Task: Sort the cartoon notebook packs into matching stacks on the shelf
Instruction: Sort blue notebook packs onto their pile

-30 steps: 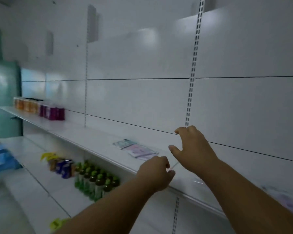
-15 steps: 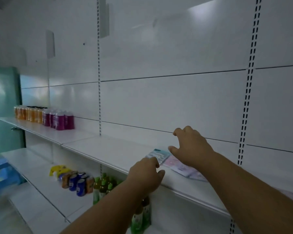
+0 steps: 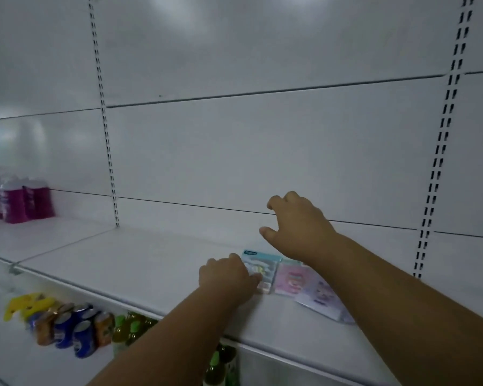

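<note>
Three cartoon notebook packs lie flat in a row on the white shelf (image 3: 151,263): a light blue pack (image 3: 264,264), a pink pack (image 3: 292,280) and a pale purple pack (image 3: 322,300). My left hand (image 3: 227,277) rests on the left edge of the blue pack, fingers curled onto it. My right hand (image 3: 296,229) hovers above and behind the packs with fingers spread and bent, holding nothing. My right forearm hides part of the pink and purple packs.
Magenta bottles (image 3: 17,200) stand at the far left of the same shelf. On the shelf below sit yellow items (image 3: 28,303), blue and orange cans (image 3: 73,328) and green-capped bottles (image 3: 131,328). Slotted uprights (image 3: 106,135) run up the white back panel.
The view has swung right and closer to the packs. My left hand has reached forward onto the blue pack; my right hand stays raised above the row.
</note>
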The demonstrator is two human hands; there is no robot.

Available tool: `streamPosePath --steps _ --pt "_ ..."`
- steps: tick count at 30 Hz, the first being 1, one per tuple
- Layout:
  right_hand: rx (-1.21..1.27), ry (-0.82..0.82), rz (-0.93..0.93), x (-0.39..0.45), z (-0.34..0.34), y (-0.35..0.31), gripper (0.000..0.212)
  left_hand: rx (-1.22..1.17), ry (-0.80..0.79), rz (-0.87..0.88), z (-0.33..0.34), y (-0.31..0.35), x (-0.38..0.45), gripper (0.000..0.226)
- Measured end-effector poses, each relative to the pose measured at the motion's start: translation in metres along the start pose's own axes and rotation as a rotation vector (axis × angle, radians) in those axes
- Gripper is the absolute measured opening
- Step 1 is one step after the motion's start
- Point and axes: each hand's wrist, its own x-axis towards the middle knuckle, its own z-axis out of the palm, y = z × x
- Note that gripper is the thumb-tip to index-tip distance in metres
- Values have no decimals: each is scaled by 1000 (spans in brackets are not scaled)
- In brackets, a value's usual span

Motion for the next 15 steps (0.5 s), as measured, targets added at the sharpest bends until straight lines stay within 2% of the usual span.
streamPosePath --steps 6,8,13,15 --pt "-53 1 158 6 11 -10 52 -67 -15 74 5 -1 31 64" --pt "-62 -1 224 5 13 -14 52 -251 -43 47 5 -5 40 63" --pt "-29 39 414 -17 25 -9 51 -688 -65 48 -3 -28 52 27" --pt "-15 36 535 -33 33 1 49 -983 -95 58 -6 -37 46 18"
